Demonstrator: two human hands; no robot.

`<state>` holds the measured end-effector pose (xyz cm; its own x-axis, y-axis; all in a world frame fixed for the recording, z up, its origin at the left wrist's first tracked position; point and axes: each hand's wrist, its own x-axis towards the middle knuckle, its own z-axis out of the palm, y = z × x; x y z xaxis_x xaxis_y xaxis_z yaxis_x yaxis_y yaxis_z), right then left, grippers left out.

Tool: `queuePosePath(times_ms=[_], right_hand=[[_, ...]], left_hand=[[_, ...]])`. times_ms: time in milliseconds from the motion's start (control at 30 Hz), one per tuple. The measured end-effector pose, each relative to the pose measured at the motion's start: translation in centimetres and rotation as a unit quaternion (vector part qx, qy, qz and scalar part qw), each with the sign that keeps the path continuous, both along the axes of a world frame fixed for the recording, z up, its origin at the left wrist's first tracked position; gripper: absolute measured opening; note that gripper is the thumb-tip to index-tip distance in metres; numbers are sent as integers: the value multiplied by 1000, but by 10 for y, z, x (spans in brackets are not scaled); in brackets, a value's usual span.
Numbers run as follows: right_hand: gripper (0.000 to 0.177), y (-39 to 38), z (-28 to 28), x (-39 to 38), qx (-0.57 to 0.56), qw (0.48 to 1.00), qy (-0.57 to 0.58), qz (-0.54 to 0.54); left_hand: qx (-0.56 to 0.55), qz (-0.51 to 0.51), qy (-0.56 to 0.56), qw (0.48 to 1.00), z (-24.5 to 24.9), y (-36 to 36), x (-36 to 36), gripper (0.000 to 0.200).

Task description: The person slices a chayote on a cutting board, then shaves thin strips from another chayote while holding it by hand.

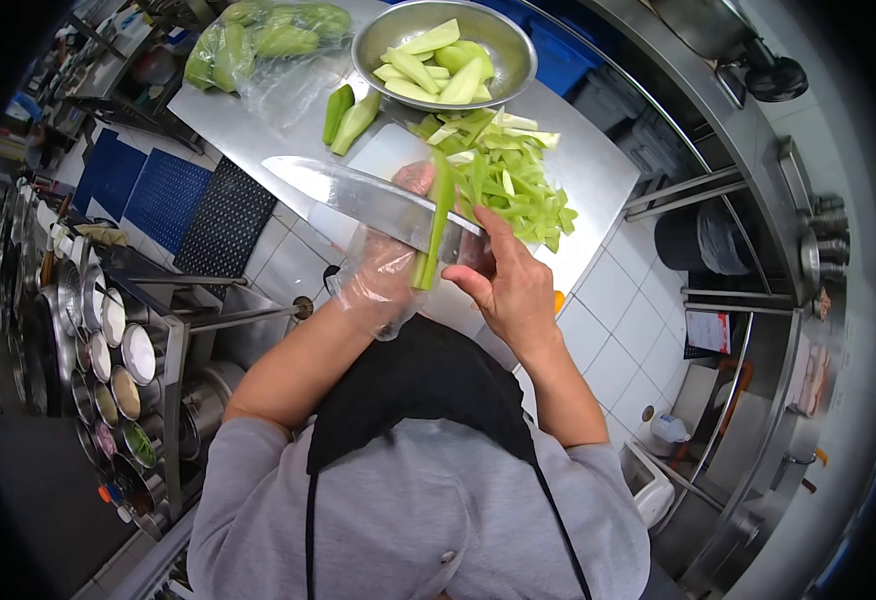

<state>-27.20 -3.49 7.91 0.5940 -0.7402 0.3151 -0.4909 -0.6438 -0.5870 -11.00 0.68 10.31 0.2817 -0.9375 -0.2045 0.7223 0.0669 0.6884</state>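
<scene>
A large kitchen knife (pixel 353 198) lies across the middle of the view, its broad blade pointing left. My right hand (pixel 514 285) is closed at the heel end of the knife, thumb and forefinger near the blade; the handle is mostly hidden. My left hand (pixel 383 262), in a clear plastic glove, is closed beneath the blade. A long green vegetable piece (pixel 438 215) runs along its fingers and crosses over the blade; the hold itself is partly covered. Under the hands lies a white cutting board (pixel 378 150). Green peelings (pixel 513 185) are heaped beside the right hand.
A metal bowl (pixel 525 62) of peeled pale-green pieces stands at the table's far side. Two unpeeled green vegetables (pixel 354 122) lie near a plastic bag (pixel 283 60) holding more. Left is a rack with several containers (pixel 139 354); right, a black bin (pixel 693 240) on the floor.
</scene>
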Motion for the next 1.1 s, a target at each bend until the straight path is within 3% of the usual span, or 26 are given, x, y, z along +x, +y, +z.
queuePosePath(times_ms=[167,267,367,467,667,867,967,1067,1100], right_hand=[[77,-2,-2,-1,34,999,-14,-5],[75,-7,2,1,30,999,-9,-13],[75,-12,3,3,10,1000,-4,-25],[79,-14,-1,2,34,999,-7,-23],[75,-10,0,3,67,998,-7,-15],[71,-19,-5,6,96,995,-34,-15],[67,-22,-6,3,135,989,-53,-5],[66,-16,-6,-3,171,985,-35,2],[66,-15,-4,-3,178,983,-33,4]], left_hand=[[10,35,-14,999,-32,-10,7,33],[-25,17,-254,967,-37,-5,13,35],[29,-17,31,999,-24,-2,7,35],[81,-42,42,995,-13,-1,8,40],[84,-44,-106,990,-23,0,8,39],[104,-120,-79,984,-43,11,13,23],[86,-71,-74,991,-31,7,5,22],[79,-48,-179,979,-38,2,13,26],[92,-52,-160,981,-39,0,15,26]])
